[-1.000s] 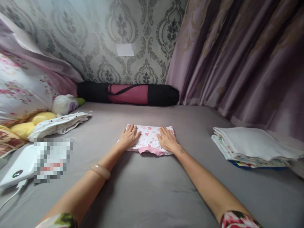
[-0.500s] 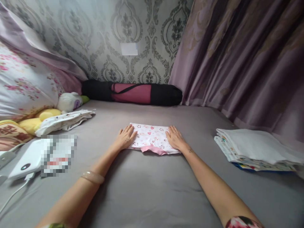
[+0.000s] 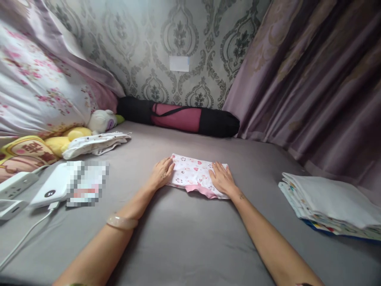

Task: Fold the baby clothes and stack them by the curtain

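A small folded garment (image 3: 190, 171) lies on the bed, white with pink hearts and flower prints and a pink band along its near edge. My left hand (image 3: 162, 173) rests over its left edge, fingers slightly bent and pointing away from me. On the right part of the cloth, my right hand (image 3: 222, 178) lies flat with its fingers spread a little. The parts of the garment beneath both palms are hidden.
Grey sheet (image 3: 190, 242) covers the bed. Folded cloths (image 3: 330, 198) are stacked at right. At left lie a white power bank (image 3: 56, 186), a power strip (image 3: 19, 184), a spotted white cloth (image 3: 95, 143) and plush toys (image 3: 102, 120). A long black-and-maroon bag (image 3: 178, 118) lies along the wall.
The view has turned slightly, so the surroundings sit differently in the picture. My left hand has shifted outward a little at the garment's left edge; my right hand still lies on it.
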